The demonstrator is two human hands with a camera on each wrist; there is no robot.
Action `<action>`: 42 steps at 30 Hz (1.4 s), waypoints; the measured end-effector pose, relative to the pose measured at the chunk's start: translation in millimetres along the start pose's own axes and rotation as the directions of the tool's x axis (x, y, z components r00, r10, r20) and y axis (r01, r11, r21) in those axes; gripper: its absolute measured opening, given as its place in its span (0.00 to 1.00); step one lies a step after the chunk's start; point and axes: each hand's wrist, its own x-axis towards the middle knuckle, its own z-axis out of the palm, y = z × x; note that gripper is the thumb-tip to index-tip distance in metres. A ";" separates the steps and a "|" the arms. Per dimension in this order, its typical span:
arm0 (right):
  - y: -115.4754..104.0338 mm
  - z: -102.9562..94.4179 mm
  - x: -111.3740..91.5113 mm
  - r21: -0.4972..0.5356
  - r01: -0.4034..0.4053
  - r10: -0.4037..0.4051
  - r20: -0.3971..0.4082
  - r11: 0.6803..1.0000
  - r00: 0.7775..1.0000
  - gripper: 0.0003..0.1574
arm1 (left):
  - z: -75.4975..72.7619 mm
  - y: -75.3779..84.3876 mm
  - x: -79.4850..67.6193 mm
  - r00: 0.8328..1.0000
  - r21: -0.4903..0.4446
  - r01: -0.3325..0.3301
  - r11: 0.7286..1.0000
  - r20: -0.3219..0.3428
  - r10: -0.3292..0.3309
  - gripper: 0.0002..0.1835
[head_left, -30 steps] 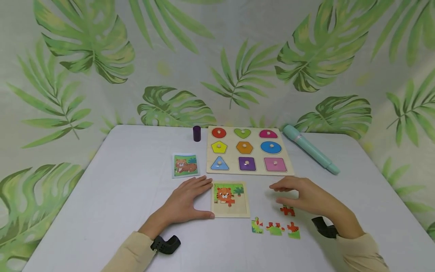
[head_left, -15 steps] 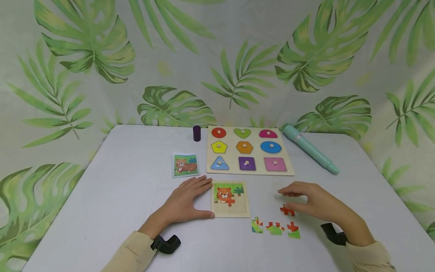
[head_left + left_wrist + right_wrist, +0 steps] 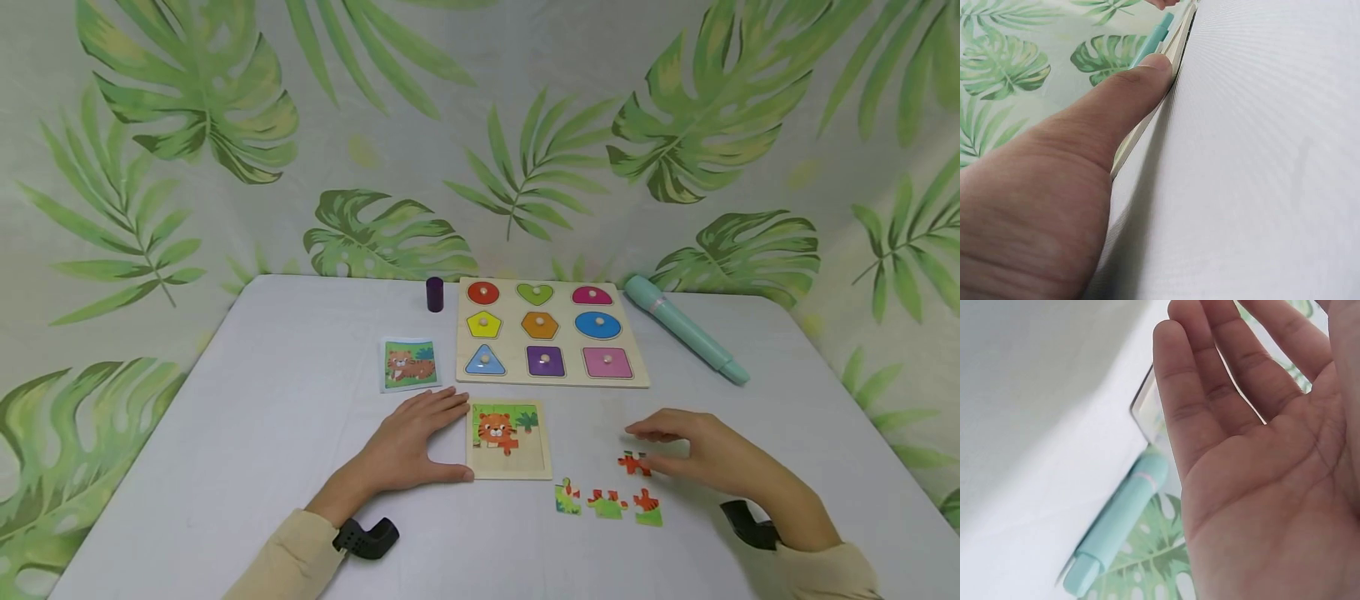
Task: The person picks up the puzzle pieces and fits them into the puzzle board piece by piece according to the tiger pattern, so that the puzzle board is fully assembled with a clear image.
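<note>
Left hand (image 3: 408, 442): thumb and fingers extended and spread wide apart, the fingertips and thumb tip resting against the left edge of the wooden puzzle tray (image 3: 528, 461); the edge is touched rather than grasped. The left wrist view shows the thumb straight along the near edge. Right hand (image 3: 697, 454): relaxed, the fingers gently bent and a clear gap between them and the thumb, with nothing in its grasp; the right wrist view shows the bare palm. Its thumb tip lies at the right side of a loose orange puzzle piece (image 3: 633, 464); whether the two touch cannot be told. The tray lies directly right of the left hand and well apart from the right, its upper part and centre filled with a tiger picture. Between tray and right hand, nearer the person, lie a left piece (image 3: 567, 497), a middle piece (image 3: 607, 504) and a right piece (image 3: 648, 508) in a row.
</note>
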 end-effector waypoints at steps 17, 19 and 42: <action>8.1 7.7 -2.3 -0.018 -0.010 0.011 0.055 1.000 0.998 0.29 | -1.0 -1.2 -0.4 1.000 -0.003 -0.010 1.000 -0.009 0.010 0.51; 8.0 8.0 -2.1 -0.017 -0.017 0.018 0.062 1.000 0.998 0.29 | -0.9 -1.4 -0.4 1.000 -0.004 -0.012 1.000 -0.011 0.012 0.51; 10.4 9.6 1.7 -0.046 0.003 0.001 0.084 0.999 0.997 0.23 | 0.3 -0.6 -0.2 1.000 0.001 -0.007 1.000 -0.009 0.007 0.52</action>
